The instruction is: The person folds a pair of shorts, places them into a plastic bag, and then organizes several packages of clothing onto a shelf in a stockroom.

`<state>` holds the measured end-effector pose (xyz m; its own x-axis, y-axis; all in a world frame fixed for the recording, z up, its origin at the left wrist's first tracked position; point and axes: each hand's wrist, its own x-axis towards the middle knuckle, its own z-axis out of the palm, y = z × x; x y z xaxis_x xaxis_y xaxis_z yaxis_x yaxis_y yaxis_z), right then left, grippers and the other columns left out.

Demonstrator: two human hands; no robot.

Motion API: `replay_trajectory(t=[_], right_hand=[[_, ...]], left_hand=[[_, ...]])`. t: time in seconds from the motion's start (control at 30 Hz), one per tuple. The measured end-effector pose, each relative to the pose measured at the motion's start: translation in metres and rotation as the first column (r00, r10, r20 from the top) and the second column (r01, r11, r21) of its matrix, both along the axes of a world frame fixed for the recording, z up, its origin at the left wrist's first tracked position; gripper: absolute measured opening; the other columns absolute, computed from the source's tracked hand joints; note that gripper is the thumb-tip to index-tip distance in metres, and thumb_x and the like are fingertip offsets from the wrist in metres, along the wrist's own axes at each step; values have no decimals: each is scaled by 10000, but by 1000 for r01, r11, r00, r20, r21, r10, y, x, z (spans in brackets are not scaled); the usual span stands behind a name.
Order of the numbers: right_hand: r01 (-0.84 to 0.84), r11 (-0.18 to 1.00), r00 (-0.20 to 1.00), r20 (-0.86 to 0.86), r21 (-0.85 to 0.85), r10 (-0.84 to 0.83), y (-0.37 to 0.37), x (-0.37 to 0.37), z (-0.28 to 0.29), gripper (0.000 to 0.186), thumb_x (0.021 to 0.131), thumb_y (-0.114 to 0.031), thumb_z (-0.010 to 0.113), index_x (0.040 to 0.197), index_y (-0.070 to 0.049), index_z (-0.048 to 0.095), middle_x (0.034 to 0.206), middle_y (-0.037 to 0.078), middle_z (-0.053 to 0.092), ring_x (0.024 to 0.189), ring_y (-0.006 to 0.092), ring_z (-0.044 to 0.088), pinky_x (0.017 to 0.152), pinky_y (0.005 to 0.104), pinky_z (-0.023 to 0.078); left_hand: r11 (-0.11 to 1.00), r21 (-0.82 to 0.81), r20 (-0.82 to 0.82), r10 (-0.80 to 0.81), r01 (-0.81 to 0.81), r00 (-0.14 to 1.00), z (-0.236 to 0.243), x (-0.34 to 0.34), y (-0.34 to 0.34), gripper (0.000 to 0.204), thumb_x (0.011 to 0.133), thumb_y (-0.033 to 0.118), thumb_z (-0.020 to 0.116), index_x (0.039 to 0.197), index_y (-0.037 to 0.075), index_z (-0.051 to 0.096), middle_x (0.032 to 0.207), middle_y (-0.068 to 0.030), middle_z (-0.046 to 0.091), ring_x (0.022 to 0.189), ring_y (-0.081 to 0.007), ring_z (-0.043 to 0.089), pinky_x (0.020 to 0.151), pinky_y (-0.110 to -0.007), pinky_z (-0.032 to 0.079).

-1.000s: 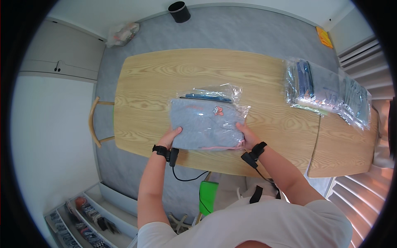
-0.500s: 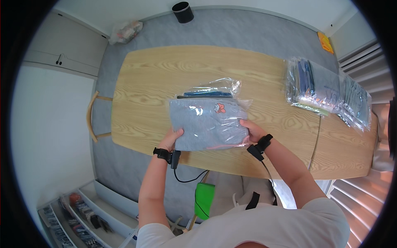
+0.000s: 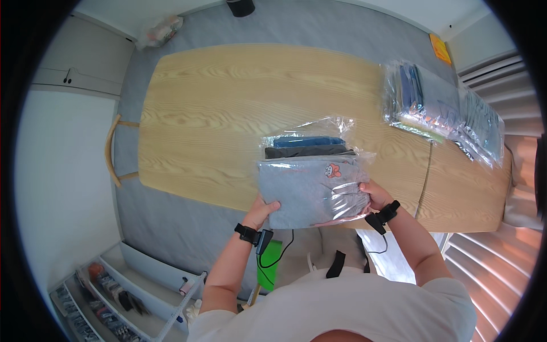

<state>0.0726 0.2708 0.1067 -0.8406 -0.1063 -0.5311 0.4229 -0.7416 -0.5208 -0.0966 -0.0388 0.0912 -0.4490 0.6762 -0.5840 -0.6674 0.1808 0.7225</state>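
A clear plastic bag (image 3: pixel 310 188) with a folded grey garment inside is held at the near edge of the long wooden table (image 3: pixel 228 114). The garment has a small red and white cartoon patch near its top. My left hand (image 3: pixel 261 211) grips the bag's lower left corner. My right hand (image 3: pixel 375 195) grips its right side. Just beyond the bag lie two more bagged folded garments (image 3: pixel 305 147), one blue and one dark grey, partly covered by it. Both wrists wear black bands.
A heap of bagged folded clothes (image 3: pixel 441 111) lies at the table's right end. A wooden chair (image 3: pixel 114 151) stands at the left end. A black bin (image 3: pixel 240 7) and a bundle (image 3: pixel 160 31) sit on the grey floor beyond. A white shelf unit (image 3: pixel 125 288) stands lower left.
The grey bagged garment has come toward me to the table's near edge, uncovering the blue and dark grey bags behind it. My head has shifted, so the table sits further left.
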Motion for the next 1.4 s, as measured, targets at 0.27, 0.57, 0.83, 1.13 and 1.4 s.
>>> replay_trajectory(t=[0.27,0.57,0.83,1.13,1.4], right_hand=[[138,990,990,33,-29,-137,-10,10,5,867,675,-356,774,1334,-17,325,1230,96,501,1074,196,528,912,318,439],[154,875,988,-58,459,-143,-43,22,35,1037,615,-334,817,1378,17,208,1290,122,419,1161,214,429,997,326,328],[260,862,956,13,436,-295,-62,28,42,951,628,-239,819,1359,-7,256,1258,112,443,1145,209,443,979,331,355],[328,943,941,72,61,-332,-25,67,21,834,691,-239,748,1356,-30,291,1237,108,492,1095,215,509,925,340,429],[503,827,823,152,251,-547,48,178,30,671,744,-312,694,1270,-14,405,1133,115,566,984,244,587,836,375,496]], left_hand=[[993,-101,-58,47,-53,997,-2,11,-2,918,633,415,796,1317,6,341,1224,-106,498,1132,-231,472,952,-348,386],[990,-96,86,116,-107,990,10,20,-24,733,650,196,742,1276,9,409,1190,-103,531,1104,-247,501,954,-369,399],[988,-37,230,155,-150,961,6,16,-37,731,652,76,734,1293,10,389,1196,-106,540,1098,-247,510,955,-372,393],[987,-142,-55,-79,71,995,47,43,15,684,734,251,725,1276,-11,401,1177,-97,538,1088,-204,495,951,-340,381],[970,-17,-388,-232,244,892,18,105,119,859,696,296,755,1360,15,287,1282,-166,414,1217,-275,360,1028,-385,276]])
